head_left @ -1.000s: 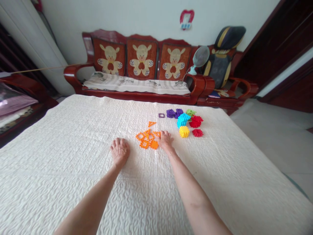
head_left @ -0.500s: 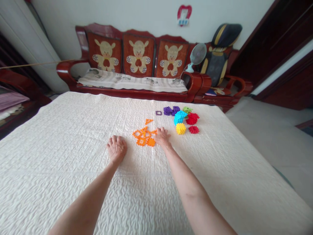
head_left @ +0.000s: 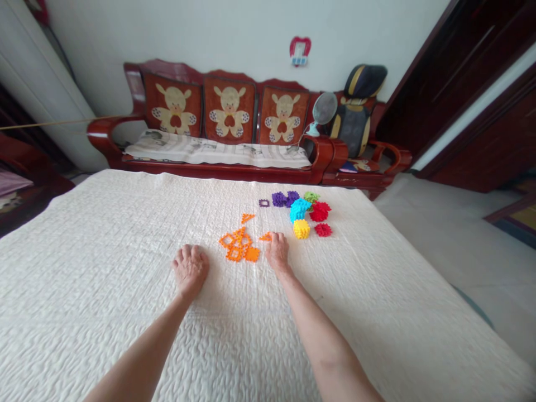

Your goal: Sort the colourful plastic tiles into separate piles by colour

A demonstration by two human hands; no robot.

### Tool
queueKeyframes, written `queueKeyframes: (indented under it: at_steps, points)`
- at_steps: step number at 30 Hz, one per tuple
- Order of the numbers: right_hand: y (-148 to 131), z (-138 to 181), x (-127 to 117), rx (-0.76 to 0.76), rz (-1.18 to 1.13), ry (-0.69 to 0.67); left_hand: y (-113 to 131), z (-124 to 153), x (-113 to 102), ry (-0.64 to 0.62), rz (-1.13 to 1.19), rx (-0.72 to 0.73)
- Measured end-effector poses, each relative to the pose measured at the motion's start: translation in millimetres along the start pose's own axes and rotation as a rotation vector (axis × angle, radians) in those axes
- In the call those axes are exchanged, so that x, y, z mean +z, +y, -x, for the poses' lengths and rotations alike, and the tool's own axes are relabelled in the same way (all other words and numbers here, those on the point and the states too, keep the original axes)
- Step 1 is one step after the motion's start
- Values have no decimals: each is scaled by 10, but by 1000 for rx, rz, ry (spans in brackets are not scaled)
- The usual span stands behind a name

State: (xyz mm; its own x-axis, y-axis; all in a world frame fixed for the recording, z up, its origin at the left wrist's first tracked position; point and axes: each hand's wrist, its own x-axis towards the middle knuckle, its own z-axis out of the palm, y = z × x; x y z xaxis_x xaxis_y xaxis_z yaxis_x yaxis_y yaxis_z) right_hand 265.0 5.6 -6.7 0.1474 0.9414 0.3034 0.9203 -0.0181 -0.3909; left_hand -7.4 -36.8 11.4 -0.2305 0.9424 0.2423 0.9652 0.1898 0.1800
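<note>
My right hand (head_left: 277, 251) has its fingers closed on an orange triangle piece (head_left: 264, 238), whose tip points left out of the fingertips. Just left of it lie several orange pieces with knobbed edges: a solid orange square (head_left: 252, 254), an orange square frame (head_left: 234, 254) and other open shapes, close together. A separate orange triangle (head_left: 247, 218) rests behind them. My left hand (head_left: 191, 269) lies palm down on the white quilted cloth (head_left: 125, 268), fingers slightly spread, holding nothing.
Behind my right hand stand stacks of pieces: purple (head_left: 279, 199), light blue (head_left: 298, 210), yellow (head_left: 301, 229), green (head_left: 310, 196) and red (head_left: 320, 211). A smaller red stack (head_left: 323, 230) and a purple square frame (head_left: 263, 203) lie near them. A wooden sofa (head_left: 226, 172) borders the far edge.
My right hand has drawn the orange triangle away from the orange group, leaving a gap. My left hand stays flat on the cloth. The camera view has tilted up and shifted slightly.
</note>
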Motion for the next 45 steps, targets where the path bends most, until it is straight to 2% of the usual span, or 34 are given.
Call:
queueKeyframes:
  at_steps: [3,5,8,11,15,19,24,29,34,45]
  points:
    - [104,-27,39,-9,-128,132,-44,-48,39,-23,47,-12]
    - [149,-88,38,-17,-169,152,-64,-141,71,-47,104,-42]
    - [163,-248,11,-40,-172,121,-53,-335,107,-40,143,-97]
    - [120,-458,-11,-40,-136,69,-11,-477,127,-46,105,-78]
    - [61,-728,-7,1,-62,5,26,-503,138,-35,31,-24]
    - [102,-905,-1,26,-4,14,22,-484,155,-26,11,-12]
    - [152,-886,33,4,16,112,3,-496,196,-7,4,-1]
    - [22,-809,108,81,17,17,-3,-498,204,-9,4,-3]
    - [-59,-900,126,148,77,-24,-4,-503,196,-16,4,-4]
    - [22,-1010,172,173,52,20,37,-487,153,-9,-2,-14]
